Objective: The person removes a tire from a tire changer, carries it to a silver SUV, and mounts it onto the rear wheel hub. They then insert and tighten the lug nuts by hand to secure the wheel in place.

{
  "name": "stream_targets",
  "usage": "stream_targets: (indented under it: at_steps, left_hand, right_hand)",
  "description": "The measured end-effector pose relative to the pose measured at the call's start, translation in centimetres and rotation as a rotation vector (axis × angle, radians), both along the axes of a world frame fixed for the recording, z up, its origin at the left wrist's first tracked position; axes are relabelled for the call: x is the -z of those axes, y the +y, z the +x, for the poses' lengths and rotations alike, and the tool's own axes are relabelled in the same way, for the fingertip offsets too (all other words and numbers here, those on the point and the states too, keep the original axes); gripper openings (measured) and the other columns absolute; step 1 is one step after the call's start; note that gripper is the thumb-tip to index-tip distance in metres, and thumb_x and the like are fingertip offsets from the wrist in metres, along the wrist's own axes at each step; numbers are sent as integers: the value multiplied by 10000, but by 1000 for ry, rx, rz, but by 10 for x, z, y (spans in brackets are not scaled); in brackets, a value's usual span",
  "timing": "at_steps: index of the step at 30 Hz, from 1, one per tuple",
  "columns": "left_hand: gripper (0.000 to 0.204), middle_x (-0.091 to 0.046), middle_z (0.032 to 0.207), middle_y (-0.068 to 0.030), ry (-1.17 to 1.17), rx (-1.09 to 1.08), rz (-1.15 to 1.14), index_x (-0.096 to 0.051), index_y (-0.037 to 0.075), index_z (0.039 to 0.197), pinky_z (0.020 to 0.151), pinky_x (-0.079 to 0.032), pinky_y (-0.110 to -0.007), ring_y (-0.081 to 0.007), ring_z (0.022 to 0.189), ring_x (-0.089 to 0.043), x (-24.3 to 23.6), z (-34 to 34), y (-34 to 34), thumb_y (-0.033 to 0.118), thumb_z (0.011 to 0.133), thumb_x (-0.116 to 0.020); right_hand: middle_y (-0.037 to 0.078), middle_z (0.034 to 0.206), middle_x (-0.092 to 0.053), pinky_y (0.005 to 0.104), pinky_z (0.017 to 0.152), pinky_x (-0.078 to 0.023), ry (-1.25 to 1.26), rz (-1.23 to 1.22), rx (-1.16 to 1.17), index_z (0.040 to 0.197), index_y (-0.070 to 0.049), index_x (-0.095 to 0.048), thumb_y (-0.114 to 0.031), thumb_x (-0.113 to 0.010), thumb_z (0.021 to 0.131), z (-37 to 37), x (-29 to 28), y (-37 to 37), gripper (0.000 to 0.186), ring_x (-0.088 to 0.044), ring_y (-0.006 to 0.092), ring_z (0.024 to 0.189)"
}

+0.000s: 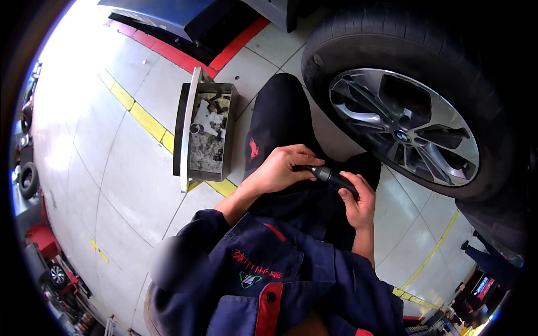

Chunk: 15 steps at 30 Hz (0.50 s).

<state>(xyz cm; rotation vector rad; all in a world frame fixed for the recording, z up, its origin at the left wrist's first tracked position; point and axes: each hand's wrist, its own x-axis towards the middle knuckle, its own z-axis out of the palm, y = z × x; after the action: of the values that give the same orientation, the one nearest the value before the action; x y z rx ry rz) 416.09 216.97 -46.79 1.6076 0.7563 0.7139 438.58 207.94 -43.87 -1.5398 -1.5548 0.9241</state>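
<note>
My left hand (283,169) pinches one end of a black cylindrical tool (330,177) between thumb and fingers. My right hand (360,201) is wrapped round the tool's thicker other end. The tool lies at a slant above my lap, with a narrower collar near my left fingers. Its exact kind does not show, and both ends are partly hidden by my hands. To the left of my knee, an open metal box (226,151) with a long pale bar along its left side holds several dark bolt-like parts (216,106) and a ring-shaped piece (196,128).
A car wheel (400,126) with a silver and black rim stands close on my right. A blue panel (168,17) and red floor edging (162,53) lie ahead. Yellow lines (145,124) cross the pale tiled floor (134,173). Tyres and equipment are at the far left.
</note>
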Motion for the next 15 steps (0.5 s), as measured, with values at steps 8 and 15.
stream_targets:
  at_steps: [8, 15]
  left_hand:
    - [385, -663, 905, -101, 17, 14, 14, -721, 31, 1060, 778, -524, -314, -230, 866, -653, 4, 10, -3, 27, 683, -796]
    - [331, -670, 913, -101, -109, -2, 94, -717, 9, 1026, 748, -554, -302, -234, 832, -670, -5, 18, -1, -2, 698, -765]
  right_hand:
    - [72, 810, -593, 260, 638, -452, -54, 19, -7, 1106, -17, -647, -316, -688, 887, 8, 7, -4, 373, -574, 160, 699]
    - [20, 654, -534, 211, 529, -380, 415, -245, 23, 1095, 28, -607, -321, -628, 942, 16, 16, -9, 381, -487, 76, 561]
